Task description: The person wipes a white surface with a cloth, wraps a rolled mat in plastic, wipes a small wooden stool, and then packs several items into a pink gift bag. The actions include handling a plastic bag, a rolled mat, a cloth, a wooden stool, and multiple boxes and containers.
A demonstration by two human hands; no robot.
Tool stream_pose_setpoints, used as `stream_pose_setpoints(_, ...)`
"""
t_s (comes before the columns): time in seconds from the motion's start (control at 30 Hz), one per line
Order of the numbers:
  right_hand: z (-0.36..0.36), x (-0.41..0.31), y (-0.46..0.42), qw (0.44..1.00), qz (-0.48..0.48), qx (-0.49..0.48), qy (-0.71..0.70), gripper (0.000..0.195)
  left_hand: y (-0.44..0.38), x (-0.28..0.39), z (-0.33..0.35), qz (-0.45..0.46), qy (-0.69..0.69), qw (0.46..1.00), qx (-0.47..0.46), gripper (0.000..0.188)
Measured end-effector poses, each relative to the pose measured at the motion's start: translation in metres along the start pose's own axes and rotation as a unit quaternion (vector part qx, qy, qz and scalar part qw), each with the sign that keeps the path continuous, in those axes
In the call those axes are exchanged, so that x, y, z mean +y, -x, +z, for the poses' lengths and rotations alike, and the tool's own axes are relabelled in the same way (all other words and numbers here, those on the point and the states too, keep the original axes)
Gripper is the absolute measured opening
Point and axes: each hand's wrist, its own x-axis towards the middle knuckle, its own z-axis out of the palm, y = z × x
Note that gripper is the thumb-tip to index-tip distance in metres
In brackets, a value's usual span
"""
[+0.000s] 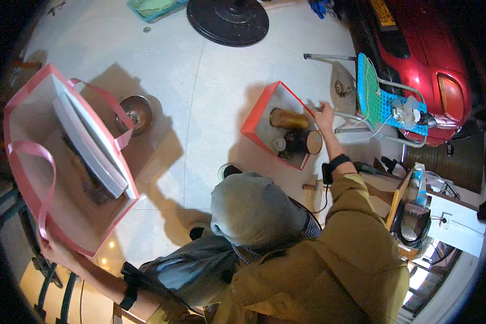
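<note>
At the left, my left hand (56, 250) grips the near side of a large gift bag (18, 129) with pink trim and pink ribbon handles. The bag's mouth faces up, showing a pale flat box or panel (91, 141) leaning inside, with a dark thing partly hidden below it. My right hand (324, 114) pinches the right rim of a smaller red-edged bag or box (256, 117). Inside it are a gold-brown cylindrical container (289, 119), a dark jar with a tan lid (314, 142) and a small container with a whitish top (278, 144).
A metal bowl (139, 113) sits on the pale floor (174, 73) beside the large bag. A round black base (228, 22) and a teal tray (156, 10) lie farther off. To the right are a blue-green folding chair (372, 93), a red car (429, 65) and a cluttered white cabinet (455, 222).
</note>
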Motion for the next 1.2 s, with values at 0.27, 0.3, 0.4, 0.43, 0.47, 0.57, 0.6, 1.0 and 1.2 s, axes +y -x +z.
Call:
stream_pose_setpoints(0.27,0.000,0.046,0.123,0.836,0.367,-0.134,-0.386,0.123,-0.018,-0.032,-0.022,-0.021,-0.040,0.999,0.027,0.049)
stream_pose_setpoints(0.3,0.000,0.033,0.119,0.843,0.361,-0.153,-0.368,0.121,-0.016,-0.030,-0.024,-0.013,-0.036,0.999,0.030,0.048)
stream_pose_setpoints(0.4,-0.008,-0.002,0.106,0.902,0.245,-0.167,-0.315,0.108,-0.014,-0.027,-0.024,-0.004,-0.030,0.999,0.029,0.047)
stream_pose_setpoints(0.43,-0.008,0.001,0.101,0.917,0.216,-0.143,-0.305,0.104,-0.015,-0.028,-0.022,-0.010,-0.031,0.999,0.023,0.047)
stream_pose_setpoints(0.47,-0.003,0.002,0.096,0.929,0.186,-0.122,-0.296,0.099,-0.016,-0.030,-0.024,-0.016,-0.034,0.999,0.021,0.047)
stream_pose_setpoints(0.57,0.001,-0.058,0.107,0.991,-0.054,-0.066,-0.107,0.088,0.001,-0.007,-0.028,-0.021,-0.027,0.998,0.046,0.043)
stream_pose_setpoints(0.6,0.003,-0.048,0.109,0.984,-0.120,-0.118,-0.060,0.085,0.001,-0.012,-0.020,-0.006,-0.002,0.999,0.044,0.041)
stream_pose_setpoints(1.0,-0.024,-0.042,0.090,0.935,0.124,-0.215,-0.251,0.044,0.004,-0.015,-0.025,0.000,-0.015,0.999,0.036,0.042)
stream_pose_setpoints(1.2,-0.022,-0.004,0.108,0.853,0.301,-0.224,-0.364,0.052,0.001,-0.004,-0.009,-0.013,-0.039,0.999,0.033,0.048)
